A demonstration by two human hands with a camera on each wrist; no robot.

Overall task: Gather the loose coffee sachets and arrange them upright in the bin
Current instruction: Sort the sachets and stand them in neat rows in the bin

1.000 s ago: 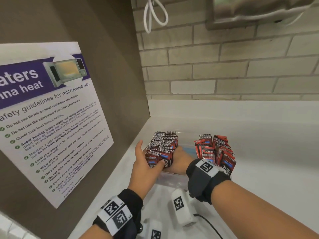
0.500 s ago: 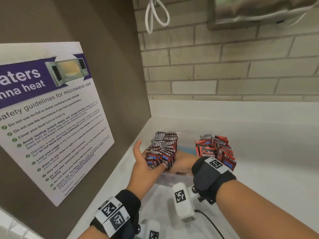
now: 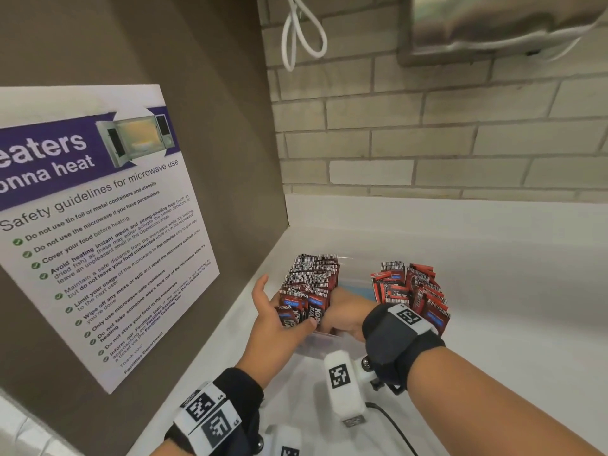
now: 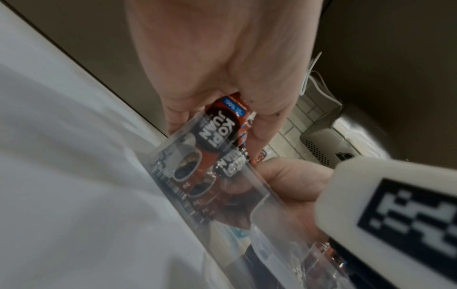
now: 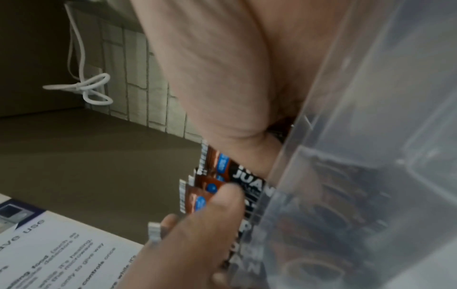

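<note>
A clear plastic bin (image 3: 316,347) stands on the white counter in the corner. Inside it, red and black coffee sachets stand upright in two bundles, a left bundle (image 3: 311,284) and a right bundle (image 3: 411,291). My left hand (image 3: 276,319) holds the left bundle from its left side, thumb across the front sachets (image 4: 222,121). My right hand (image 3: 342,311) reaches into the gap between the bundles and grips the left one from the right. Its thumb lies on a front sachet (image 5: 247,176); its fingers are hidden behind the sachets.
A brown side panel with a microwave safety poster (image 3: 98,225) closes the left. The brick wall behind carries a looped white cable (image 3: 302,34) and a metal dispenser (image 3: 493,24) overhead. A black cable (image 3: 394,429) trails on the counter (image 3: 510,307) near my right wrist.
Both hands stay on the left bundle. My right wrist has shifted a little to the right, and the left thumb has slid slightly along the front sachets.
</note>
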